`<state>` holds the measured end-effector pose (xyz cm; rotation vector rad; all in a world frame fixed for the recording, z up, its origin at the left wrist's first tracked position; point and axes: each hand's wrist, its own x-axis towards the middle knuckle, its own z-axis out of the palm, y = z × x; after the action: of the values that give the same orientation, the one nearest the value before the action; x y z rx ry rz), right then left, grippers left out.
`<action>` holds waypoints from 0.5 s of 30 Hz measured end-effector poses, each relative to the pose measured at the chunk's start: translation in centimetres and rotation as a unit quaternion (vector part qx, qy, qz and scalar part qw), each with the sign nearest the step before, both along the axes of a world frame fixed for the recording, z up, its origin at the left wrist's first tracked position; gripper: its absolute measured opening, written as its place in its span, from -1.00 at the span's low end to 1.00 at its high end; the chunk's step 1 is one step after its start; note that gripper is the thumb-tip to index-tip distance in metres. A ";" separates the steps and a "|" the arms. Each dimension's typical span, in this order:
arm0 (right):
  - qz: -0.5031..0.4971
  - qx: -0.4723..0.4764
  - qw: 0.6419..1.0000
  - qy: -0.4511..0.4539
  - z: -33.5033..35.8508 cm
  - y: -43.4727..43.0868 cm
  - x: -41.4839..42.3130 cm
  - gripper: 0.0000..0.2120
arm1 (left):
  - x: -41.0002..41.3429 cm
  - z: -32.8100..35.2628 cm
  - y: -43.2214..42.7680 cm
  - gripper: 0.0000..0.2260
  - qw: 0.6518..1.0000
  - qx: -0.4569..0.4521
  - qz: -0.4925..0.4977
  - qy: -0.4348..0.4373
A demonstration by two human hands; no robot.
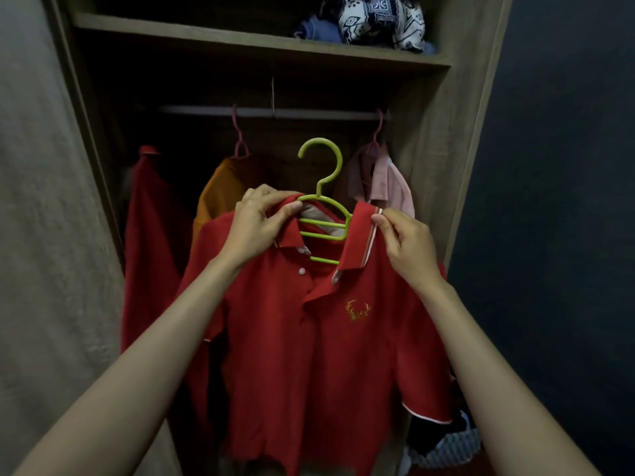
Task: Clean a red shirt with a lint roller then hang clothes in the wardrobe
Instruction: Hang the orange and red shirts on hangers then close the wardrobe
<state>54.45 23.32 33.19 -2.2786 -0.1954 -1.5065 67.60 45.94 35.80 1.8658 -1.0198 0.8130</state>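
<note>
A red polo shirt [319, 341] with a gold antler emblem hangs on a green plastic hanger [324, 187], held up in front of the open wardrobe. My left hand [256, 223] pinches the left side of the collar by the hanger's shoulder. My right hand [407, 242] pinches the right collar tip with thumb and forefinger. The hanger's hook points up, below the wardrobe rail [275, 112] and not touching it. No lint roller is in view.
On the rail hang a dark red garment [151, 235], an orange shirt [220, 190] and a pink shirt [385, 183], the last two on pink hangers. Folded patterned clothes [371, 18] lie on the upper shelf [240, 37]. A striped cloth [446, 448] sits low right.
</note>
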 end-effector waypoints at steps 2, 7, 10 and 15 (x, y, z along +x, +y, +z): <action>-0.020 0.032 0.999 0.009 -0.1 -0.5 0.1 -0.65 | -0.1 0.1 0.3 -0.81 0.995 -0.070 -0.064 0.024; -0.008 0.103 0.994 0.039 0.0 -2.6 -0.6 -0.70 | 0.5 -0.5 2.4 -0.68 0.997 0.008 -0.072 0.034; 0.030 0.149 0.986 0.061 0.2 -2.7 -1.1 -0.70 | 1.1 -1.2 2.5 -0.56 0.985 0.171 0.008 0.027; 0.092 0.159 0.953 0.241 1.2 -2.7 -2.7 -0.71 | 2.2 -1.6 1.2 -0.75 0.993 0.024 -0.057 0.105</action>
<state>51.77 20.67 34.35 -2.2097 -0.0195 -0.7893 69.79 47.18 34.16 1.8705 -1.0091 0.5163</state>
